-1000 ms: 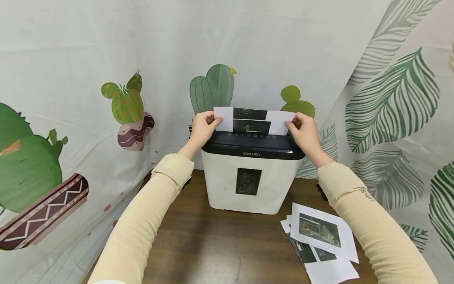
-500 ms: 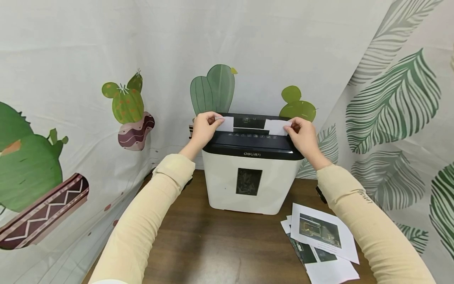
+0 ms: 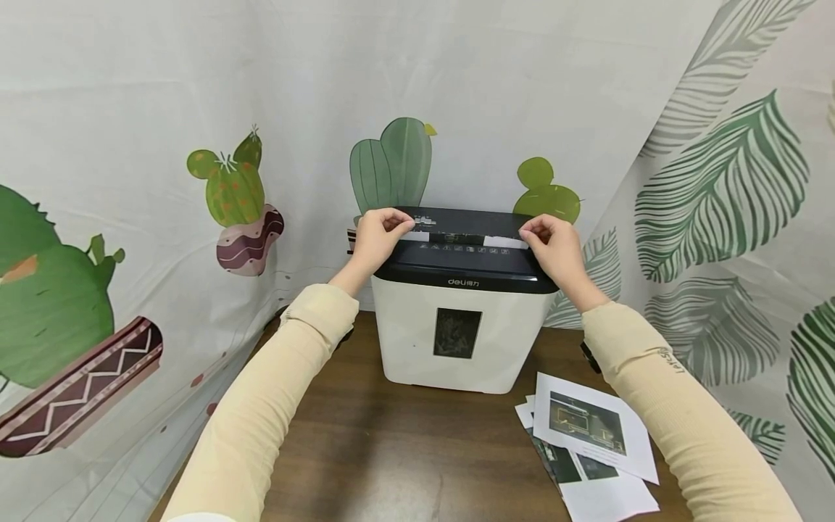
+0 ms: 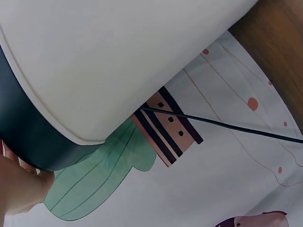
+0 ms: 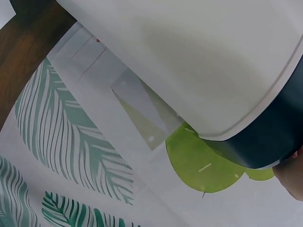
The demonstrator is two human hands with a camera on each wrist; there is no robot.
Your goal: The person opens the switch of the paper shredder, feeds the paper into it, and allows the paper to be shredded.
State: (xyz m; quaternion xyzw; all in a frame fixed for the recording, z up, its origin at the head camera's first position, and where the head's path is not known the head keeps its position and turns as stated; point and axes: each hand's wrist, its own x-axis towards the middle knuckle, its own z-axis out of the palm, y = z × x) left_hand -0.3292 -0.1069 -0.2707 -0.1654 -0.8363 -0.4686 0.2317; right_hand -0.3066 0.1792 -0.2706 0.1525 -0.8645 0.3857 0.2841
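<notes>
A white paper shredder with a dark lid stands on the table. Only a thin strip of a printed paper sheet shows above the lid's slot. At the strip's left end is my left hand, thumb and index tips close together just above it. My right hand has its fingertips at the strip's right end. Whether either hand still pinches the paper is unclear. The left wrist view shows that hand by the lid's corner; the fingertips are hidden. In the right wrist view, little of the hand shows.
Several printed sheets lie overlapping on the brown wooden table, right of the shredder. A black cord runs out from behind the shredder. A curtain printed with cacti and leaves hangs close behind.
The paper sheet has sunk into the shredder's slot until only a strip shows. Both hands came down slightly with it at first, then stayed nearly still while it went lower.
</notes>
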